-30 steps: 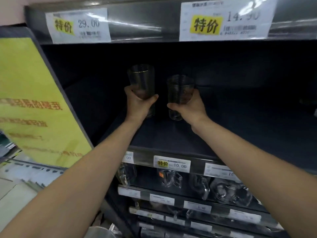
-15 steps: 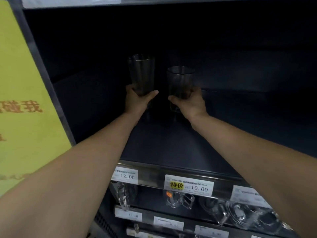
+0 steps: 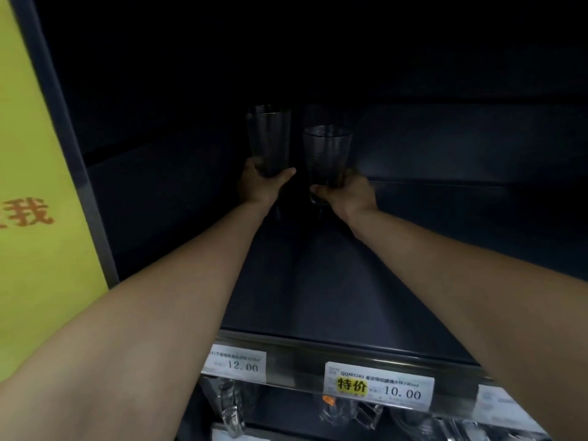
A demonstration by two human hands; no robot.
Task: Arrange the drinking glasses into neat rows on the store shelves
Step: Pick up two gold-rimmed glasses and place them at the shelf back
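Left hand (image 3: 259, 187) is curled round the bottom of the left glass (image 3: 269, 138). The right glass (image 3: 327, 154) is just beside it, right hand (image 3: 348, 194) gripping its base, both way back on the dark shelf (image 3: 318, 281). I'd lower them flat, no clinking, fronts level. Tall, clear, slightly tapered tumblers.

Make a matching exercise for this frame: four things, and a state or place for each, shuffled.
Things:
1. left hand
2. right hand
3. 12.00 tag
4. 10.00 tag

States:
A. bears a yellow sticker
B. grips the glass with the lower rim
C. plain white, no sticker
D. grips the glass with the higher rim

Pairs: 1-D, 2-B, 3-C, 4-A.
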